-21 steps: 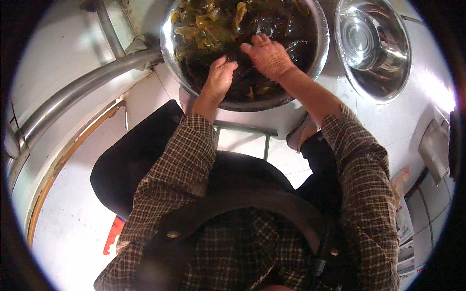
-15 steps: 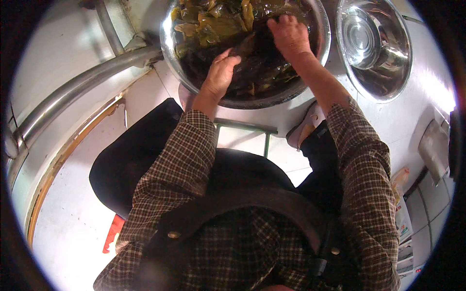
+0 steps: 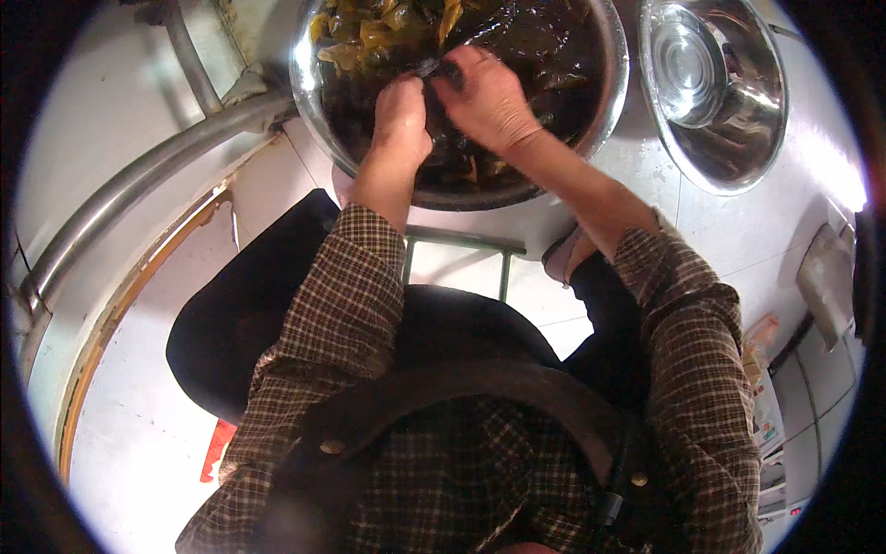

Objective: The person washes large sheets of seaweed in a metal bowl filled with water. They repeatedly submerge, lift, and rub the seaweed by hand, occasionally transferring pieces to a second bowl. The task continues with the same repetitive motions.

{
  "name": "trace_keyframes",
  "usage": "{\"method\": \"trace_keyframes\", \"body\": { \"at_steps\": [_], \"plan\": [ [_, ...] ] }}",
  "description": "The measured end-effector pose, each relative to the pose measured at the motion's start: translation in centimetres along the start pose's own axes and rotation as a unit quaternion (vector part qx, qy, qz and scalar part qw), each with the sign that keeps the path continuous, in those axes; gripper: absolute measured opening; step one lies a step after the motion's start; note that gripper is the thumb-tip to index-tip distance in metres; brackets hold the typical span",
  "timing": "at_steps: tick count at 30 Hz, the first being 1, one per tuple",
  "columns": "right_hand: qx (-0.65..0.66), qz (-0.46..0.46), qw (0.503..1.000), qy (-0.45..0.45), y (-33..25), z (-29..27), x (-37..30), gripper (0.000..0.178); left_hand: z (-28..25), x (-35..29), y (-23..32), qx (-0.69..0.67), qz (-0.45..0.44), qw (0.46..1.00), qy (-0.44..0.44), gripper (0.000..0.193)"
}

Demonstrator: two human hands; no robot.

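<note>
Both hands' grip, left hand (image 3: 401, 115) and right hand (image 3: 489, 97), clenches dark leaves (image 3: 443, 69) between them in the basin (image 3: 614, 92).

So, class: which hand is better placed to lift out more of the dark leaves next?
Probably the right hand: it reaches further over the dark leaves in the big metal basin.

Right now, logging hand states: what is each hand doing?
Left hand: closed on a dark wet leaf in the big basin.
Right hand: closed on the same leaf.

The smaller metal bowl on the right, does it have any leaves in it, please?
No, the smaller metal bowl is bare shiny steel inside; the leaves lie in the large basin.
</note>
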State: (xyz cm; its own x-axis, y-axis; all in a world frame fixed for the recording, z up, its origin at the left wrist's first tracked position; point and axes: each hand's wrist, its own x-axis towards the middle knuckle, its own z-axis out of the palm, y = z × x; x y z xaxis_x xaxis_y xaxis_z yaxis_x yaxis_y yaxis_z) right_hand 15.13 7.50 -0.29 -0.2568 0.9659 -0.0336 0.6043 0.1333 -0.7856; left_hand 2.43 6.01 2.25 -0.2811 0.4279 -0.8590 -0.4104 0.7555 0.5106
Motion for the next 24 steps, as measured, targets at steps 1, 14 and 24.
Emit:
{"method": "trace_keyframes", "body": {
  "at_steps": [1,14,24],
  "plan": [
    [-0.001,0.002,1.0,0.01,-0.5,1.4,-0.5,0.03,0.4,-0.6,-0.3,-0.09,-0.026,0.996,0.011,0.06],
    [-0.305,0.039,0.95,-0.054,6.2,-3.3,4.1,0.023,-2.0,0.2,-1.4,-0.049,-0.041,0.979,-0.194,0.039],
    [-0.013,0.005,1.0,-0.001,-2.5,0.0,-3.7,0.027,-0.4,-0.3,-0.8,-0.239,-0.015,0.952,-0.189,0.035]
  ]
}}
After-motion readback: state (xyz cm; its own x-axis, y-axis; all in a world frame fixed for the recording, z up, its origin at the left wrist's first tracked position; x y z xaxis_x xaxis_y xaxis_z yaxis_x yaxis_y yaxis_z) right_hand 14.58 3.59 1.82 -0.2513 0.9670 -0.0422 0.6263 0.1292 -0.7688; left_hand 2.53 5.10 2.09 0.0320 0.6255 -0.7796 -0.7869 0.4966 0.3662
